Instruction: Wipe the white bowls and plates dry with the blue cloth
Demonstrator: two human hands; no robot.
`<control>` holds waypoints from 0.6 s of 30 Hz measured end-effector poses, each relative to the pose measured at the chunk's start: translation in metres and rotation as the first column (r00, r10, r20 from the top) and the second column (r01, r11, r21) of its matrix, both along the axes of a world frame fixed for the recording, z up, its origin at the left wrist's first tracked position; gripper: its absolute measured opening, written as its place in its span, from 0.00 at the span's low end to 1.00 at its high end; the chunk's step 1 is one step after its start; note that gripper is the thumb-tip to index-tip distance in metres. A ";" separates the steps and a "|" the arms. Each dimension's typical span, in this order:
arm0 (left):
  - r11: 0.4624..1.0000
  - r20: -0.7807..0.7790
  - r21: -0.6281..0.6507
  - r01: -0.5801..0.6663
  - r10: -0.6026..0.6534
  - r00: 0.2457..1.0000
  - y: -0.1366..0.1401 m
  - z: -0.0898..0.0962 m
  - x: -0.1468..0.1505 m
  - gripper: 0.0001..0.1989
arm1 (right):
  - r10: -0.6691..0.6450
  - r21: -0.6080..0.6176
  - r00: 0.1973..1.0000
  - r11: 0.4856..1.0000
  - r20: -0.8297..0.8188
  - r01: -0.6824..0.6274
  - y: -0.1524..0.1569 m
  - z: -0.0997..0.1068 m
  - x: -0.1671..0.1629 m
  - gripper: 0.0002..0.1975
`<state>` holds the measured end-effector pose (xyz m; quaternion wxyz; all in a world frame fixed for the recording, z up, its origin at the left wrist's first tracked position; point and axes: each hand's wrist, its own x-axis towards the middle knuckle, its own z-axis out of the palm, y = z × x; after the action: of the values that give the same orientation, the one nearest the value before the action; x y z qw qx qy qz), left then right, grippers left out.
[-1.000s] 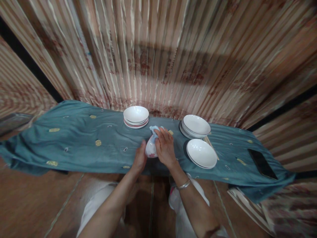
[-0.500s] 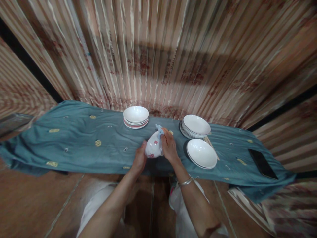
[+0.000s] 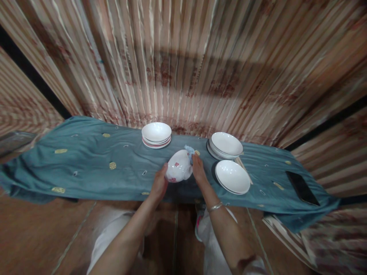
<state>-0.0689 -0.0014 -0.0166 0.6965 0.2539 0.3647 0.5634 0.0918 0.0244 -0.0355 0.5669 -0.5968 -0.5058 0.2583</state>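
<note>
A white bowl (image 3: 177, 167) with small red marks is held tilted above the front of the table, its outside facing up toward me. My left hand (image 3: 159, 182) grips it at the left edge. On the other side my right hand (image 3: 198, 169) is closed on a light blue cloth (image 3: 189, 149), pressed against the bowl's right side. Part of the cloth is hidden by the fingers. Just right of my hands lies a short stack of white dishes (image 3: 233, 177).
A teal patterned cloth covers the table (image 3: 91, 164). Behind stand a left stack of bowls (image 3: 156, 132) and a right stack of plates (image 3: 227, 144). Chopsticks (image 3: 243, 169) lie beside the dishes, and a black phone (image 3: 302, 188) is far right. A pleated curtain (image 3: 177, 76) hangs behind.
My right hand has shifted slightly right and down with the blue cloth. The bowl has turned in my left hand, so more of its outside shows.
</note>
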 end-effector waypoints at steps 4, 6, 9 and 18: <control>1.000 0.019 -0.014 -0.017 0.018 1.000 0.000 0.000 -0.002 0.27 | -0.009 -0.061 0.993 0.998 -0.122 0.001 0.002 -0.008 -0.002 0.28; 1.000 0.037 -0.022 -0.020 0.021 0.999 0.001 0.001 -0.003 0.25 | -0.025 -0.072 0.988 0.997 -0.152 0.014 0.003 -0.014 -0.004 0.27; 0.997 0.083 -0.077 -0.011 0.018 0.996 0.001 0.005 -0.004 0.20 | -0.035 -0.093 0.983 0.996 -0.178 0.019 0.004 -0.023 -0.009 0.25; 0.962 0.234 -0.272 0.010 0.056 0.971 0.003 0.006 -0.006 0.19 | -0.058 -0.053 0.983 0.997 -0.172 0.049 0.001 -0.045 -0.021 0.23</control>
<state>-0.0750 0.0018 -0.0107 0.7569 0.0819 0.3549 0.5427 0.0705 0.0253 -0.0806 0.6007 -0.5992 -0.4319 0.3060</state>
